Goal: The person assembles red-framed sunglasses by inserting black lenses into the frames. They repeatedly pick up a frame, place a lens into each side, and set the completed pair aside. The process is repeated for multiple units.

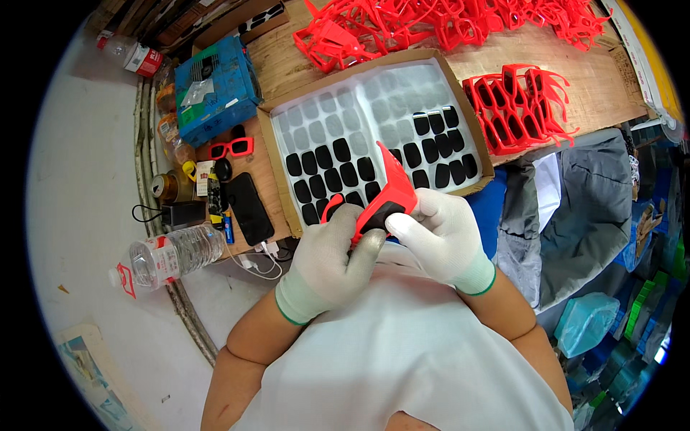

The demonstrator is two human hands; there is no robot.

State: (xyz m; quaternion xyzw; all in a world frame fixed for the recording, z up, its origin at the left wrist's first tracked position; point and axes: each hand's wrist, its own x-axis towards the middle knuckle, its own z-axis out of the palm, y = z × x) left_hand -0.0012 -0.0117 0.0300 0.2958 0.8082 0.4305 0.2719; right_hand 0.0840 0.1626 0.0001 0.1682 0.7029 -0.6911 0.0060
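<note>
Both my hands wear white gloves with green cuffs and hold one red sunglasses frame (397,188) close to my body. My left hand (329,251) grips its left part, with the thumb against the rim. On the right side my right hand (444,233) pinches the frame, its thumb pressing at a dark lens (381,214). Part of the frame is hidden behind my fingers. Just beyond my hands, a cardboard box (267,154) holds dark lenses (341,149) in rows on white paper; some at the back lie under a translucent sheet.
Red glasses with dark lenses are stacked (514,108) right of the box. A heap of red frames (445,25) lies at the back. On the left are a blue box (215,90), red sunglasses (231,148), a phone (249,208) and a large plastic bottle (176,255). Grey cloth (582,201) hangs at right.
</note>
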